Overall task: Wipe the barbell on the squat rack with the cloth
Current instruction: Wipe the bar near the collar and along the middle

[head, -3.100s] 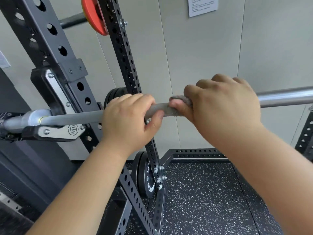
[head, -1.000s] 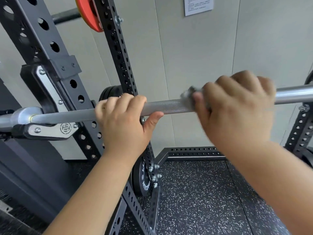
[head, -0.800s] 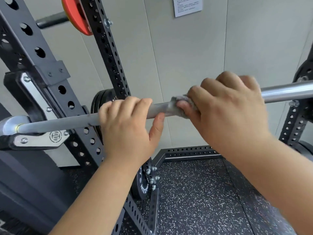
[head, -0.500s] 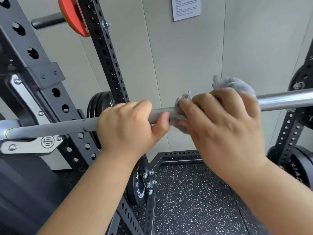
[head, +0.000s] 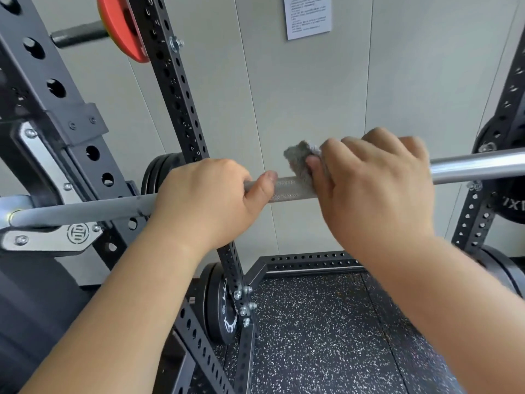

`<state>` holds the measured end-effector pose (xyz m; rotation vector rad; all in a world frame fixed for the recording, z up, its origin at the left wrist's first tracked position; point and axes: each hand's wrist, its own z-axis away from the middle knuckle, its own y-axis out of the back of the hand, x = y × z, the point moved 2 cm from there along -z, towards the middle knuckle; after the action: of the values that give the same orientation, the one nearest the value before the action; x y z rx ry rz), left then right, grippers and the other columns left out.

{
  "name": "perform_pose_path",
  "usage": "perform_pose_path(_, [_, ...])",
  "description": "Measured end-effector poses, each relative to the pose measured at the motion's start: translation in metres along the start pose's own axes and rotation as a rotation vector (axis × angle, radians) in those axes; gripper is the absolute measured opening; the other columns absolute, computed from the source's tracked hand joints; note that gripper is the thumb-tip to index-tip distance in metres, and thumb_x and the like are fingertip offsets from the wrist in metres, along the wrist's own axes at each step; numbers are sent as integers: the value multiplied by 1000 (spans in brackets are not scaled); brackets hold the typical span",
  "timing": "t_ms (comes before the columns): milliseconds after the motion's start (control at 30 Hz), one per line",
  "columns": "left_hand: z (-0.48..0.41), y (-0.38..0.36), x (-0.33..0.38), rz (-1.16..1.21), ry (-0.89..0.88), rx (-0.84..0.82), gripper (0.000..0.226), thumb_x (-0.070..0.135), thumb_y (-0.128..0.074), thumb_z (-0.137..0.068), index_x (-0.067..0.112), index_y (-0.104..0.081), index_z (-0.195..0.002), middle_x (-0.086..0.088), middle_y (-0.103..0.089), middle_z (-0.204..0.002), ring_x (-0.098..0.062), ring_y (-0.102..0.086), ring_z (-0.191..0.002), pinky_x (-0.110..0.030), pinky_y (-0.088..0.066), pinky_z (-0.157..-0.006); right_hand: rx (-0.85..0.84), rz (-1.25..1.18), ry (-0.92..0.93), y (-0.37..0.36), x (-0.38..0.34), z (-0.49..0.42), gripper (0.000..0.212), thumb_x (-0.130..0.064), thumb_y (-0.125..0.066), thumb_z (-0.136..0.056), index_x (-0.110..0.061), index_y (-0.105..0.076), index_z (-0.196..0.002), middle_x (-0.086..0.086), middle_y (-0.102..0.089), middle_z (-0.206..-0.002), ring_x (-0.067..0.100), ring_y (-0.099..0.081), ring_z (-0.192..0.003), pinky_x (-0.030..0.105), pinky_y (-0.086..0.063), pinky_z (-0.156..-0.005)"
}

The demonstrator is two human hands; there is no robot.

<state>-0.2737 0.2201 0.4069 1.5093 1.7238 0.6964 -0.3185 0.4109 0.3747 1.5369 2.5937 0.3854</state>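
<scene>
A speckled rubber floor (head: 326,336) lies below. Nearest, the left hand (head: 210,200) curls round the barbell (head: 85,210), which rests across the squat rack (head: 56,89). Just right, the right hand (head: 375,189) clamps a grey cloth (head: 298,159) onto it. Behind stands a perforated upright (head: 176,103) with a black plate (head: 224,308); farther, a wall notice (head: 308,17).

Metal bar (head: 289,190): rough knurl just left of cloth (head: 298,160), smooth & shiny farther rt. Cloth: grey, fuzzy, matt. Rack (head: 176,89) behind bar: matt black metal w/ holes. Hook (head: 42,237) under bar: brushed steel. Floor (head: 326,336) below bar: matt, grainy, white-speckled. Paper sheet (head: 308,15) above bar on smooth matt wall (head: 312,95).
</scene>
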Motion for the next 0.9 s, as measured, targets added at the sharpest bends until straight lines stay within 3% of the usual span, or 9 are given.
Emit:
perform_pose_path(100, [-1, 5, 0, 36, -12, -34, 74, 68, -16, -93, 12, -52, -63, -3, -54, -54, -22, -54, -57, -31, -39, -54, 19, 72, 100, -3, -18, 27, 21, -33, -53, -103, -19, -69, -98, 0, -67, -90, 33, -62, -90, 46, -40, -84])
perform_pose_path(167, [-3, 7, 1, 48, -6, -80, 74, 70, -15, -90, 11, -49, -62, -3, -53, -53, -22, -54, -55, -31, -41, -55, 0, 69, 193, 3, -5, 30, 24, -33, -52, -105, -20, -71, -110, -1, -68, -95, 33, -62, -93, 46, -41, -86])
perform_pose_path(300, [-11, 7, -4, 122, 35, -241, 75, 76, -17, -90, 11, -41, -62, -1, -44, -49, -25, -52, -52, -32, -42, -57, 29, 29, -2, 12, 29, 11, 39, -38, -42, -109, -16, -58, -80, 2, -63, -78, 35, -60, -85, 47, -42, -78])
perform_pose_path(400, [-10, 8, -4, 124, 36, -251, 76, 77, -16, -90, 11, -40, -61, -1, -42, -48, -27, -50, -52, -32, -41, -57, 38, 81, -19, 8, 4, 27, 33, -40, -48, -108, -18, -69, -95, -1, -69, -90, 34, -62, -95, 49, -41, -87])
perform_pose_path(500, [-3, 7, 1, 66, 44, -152, 77, 74, -16, -92, 10, -45, -61, -3, -50, -51, -26, -54, -55, -31, -43, -57, -2, 92, 114, 9, -1, 35, 24, -39, -53, -106, -23, -71, -110, -4, -69, -96, 33, -62, -98, 47, -39, -89])
perform_pose_path(567, [3, 4, 4, 5, 48, -54, 77, 71, -13, -93, 11, -48, -59, -4, -52, -52, -25, -53, -54, -30, -42, -54, -24, 44, 122, 11, 13, 21, 35, -44, -46, -108, -22, -70, -97, -3, -67, -86, 33, -61, -90, 46, -39, -84])
perform_pose_path(667, [8, -2, 6, -45, 59, 64, 78, 71, -7, -91, 13, -47, -56, -2, -45, -47, -25, -48, -47, -27, -38, -50, 13, 51, -18, 12, 8, 17, 42, -45, -42, -109, -19, -66, -86, -1, -65, -83, 34, -61, -90, 46, -38, -84])
perform_pose_path(800, [11, -9, 6, -64, 70, 181, 73, 68, -12, -92, 14, -46, -55, 0, -41, -46, -33, -46, -48, -26, -29, -48, 31, 53, 129, 4, -19, 38, 27, -40, -55, -104, -23, -71, -119, -5, -71, -108, 32, -63, -103, 46, -40, -92])
perform_pose_path(900, [13, -13, 2, -59, 54, 248, 69, 65, -18, -95, 15, -44, -56, 2, -40, -46, -30, -42, -44, -24, -22, -48, 27, -21, 165, 8, 11, 18, 31, -39, -49, -108, -20, -72, -97, -3, -70, -89, 32, -63, -89, 44, -42, -79])
